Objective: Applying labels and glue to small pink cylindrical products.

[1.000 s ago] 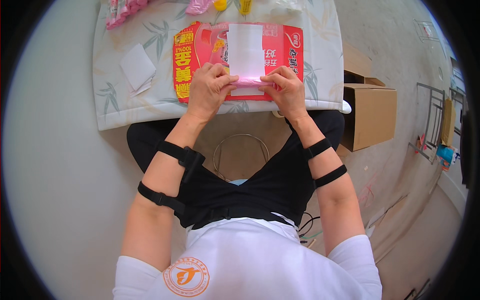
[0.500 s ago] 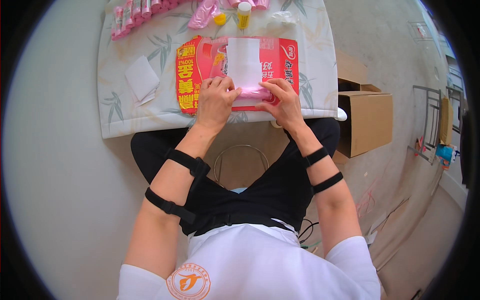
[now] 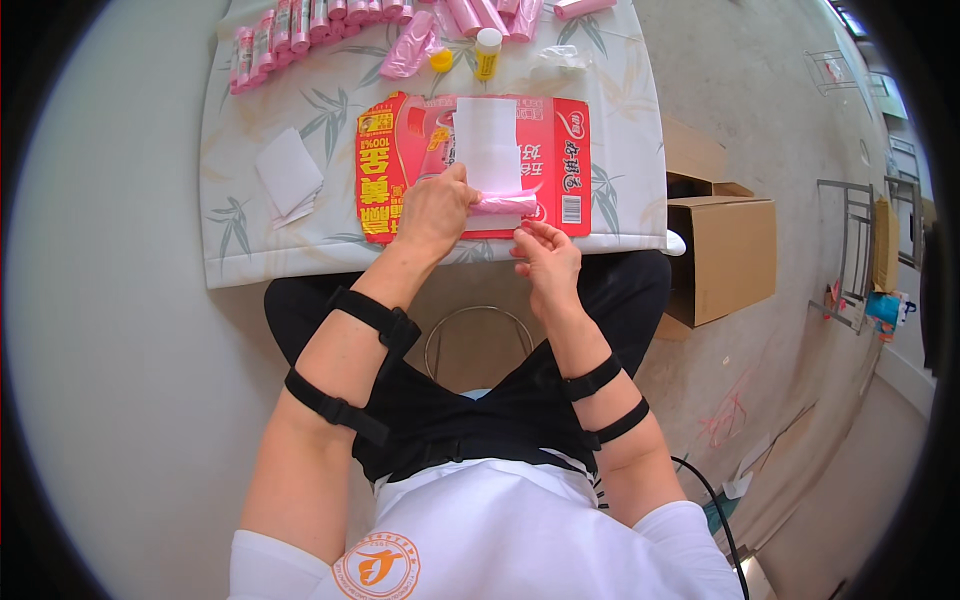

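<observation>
A roll of pink plastic bags [image 3: 505,204] lies crosswise over the near part of a white paper strip [image 3: 488,140]. Both rest on a flattened red printed cardboard sheet [image 3: 405,150]. My left hand [image 3: 435,212] presses its fingers around the roll's left end. Below the roll's right end, my right hand [image 3: 550,260] is close to the strip's near corner, its fingers bent and thumb apart, with nothing visible between them. Whether its fingertips touch the paper is hard to see. A short near end of the strip shows below the roll.
Loose white paper slips [image 3: 288,172] are left of the cardboard. Beyond it stand a glue stick [image 3: 487,55], its yellow cap [image 3: 441,61] and a crumpled clear wrapper [image 3: 560,60]. Many pink rolls [image 3: 300,28] line the far edge. An open cardboard box [image 3: 730,255] sits right of the table.
My right hand has left the roll's right end and drawn back toward me, below the strip's near corner. My left hand remains at the roll. The view has shifted slightly, showing more pink rolls.
</observation>
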Available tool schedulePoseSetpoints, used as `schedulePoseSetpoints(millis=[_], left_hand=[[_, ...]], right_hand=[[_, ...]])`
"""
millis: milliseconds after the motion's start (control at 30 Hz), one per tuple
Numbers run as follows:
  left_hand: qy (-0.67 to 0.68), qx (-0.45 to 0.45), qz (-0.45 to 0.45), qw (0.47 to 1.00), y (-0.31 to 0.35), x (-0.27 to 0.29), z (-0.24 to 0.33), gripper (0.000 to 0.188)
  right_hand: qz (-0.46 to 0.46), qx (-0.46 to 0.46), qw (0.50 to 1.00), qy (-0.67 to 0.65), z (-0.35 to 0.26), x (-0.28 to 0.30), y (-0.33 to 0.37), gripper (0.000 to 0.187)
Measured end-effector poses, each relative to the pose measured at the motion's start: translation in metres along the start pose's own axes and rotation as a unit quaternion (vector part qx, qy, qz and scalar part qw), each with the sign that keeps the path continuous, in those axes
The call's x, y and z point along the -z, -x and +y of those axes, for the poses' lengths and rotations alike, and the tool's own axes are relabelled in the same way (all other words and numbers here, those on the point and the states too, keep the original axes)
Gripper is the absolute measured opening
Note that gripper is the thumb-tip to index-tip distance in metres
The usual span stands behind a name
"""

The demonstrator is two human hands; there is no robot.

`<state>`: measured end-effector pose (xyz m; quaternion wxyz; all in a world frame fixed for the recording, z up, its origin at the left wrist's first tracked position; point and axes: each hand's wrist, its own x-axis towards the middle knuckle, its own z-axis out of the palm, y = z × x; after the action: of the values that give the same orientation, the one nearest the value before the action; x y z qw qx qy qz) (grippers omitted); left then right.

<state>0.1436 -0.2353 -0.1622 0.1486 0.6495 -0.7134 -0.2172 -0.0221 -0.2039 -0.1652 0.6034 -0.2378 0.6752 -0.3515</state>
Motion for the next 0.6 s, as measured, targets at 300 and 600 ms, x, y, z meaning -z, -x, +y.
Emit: schedulePoseSetpoints(millis=[300, 600], left_hand=[[0.056, 0.015, 0.019, 0.998, 0.007, -0.010, -0.009, 0.017], [0.099, 0.038, 0.031, 0.994, 0.018, -0.010, 0.001, 0.017]], right_hand=[[-0.058, -0.139, 0.980, -0.128, -0.001, 0.001, -0.005, 0.031], [-0.093, -0.201, 0.925, -0.310, 0.008, 0.007, 0.006, 0.019]])
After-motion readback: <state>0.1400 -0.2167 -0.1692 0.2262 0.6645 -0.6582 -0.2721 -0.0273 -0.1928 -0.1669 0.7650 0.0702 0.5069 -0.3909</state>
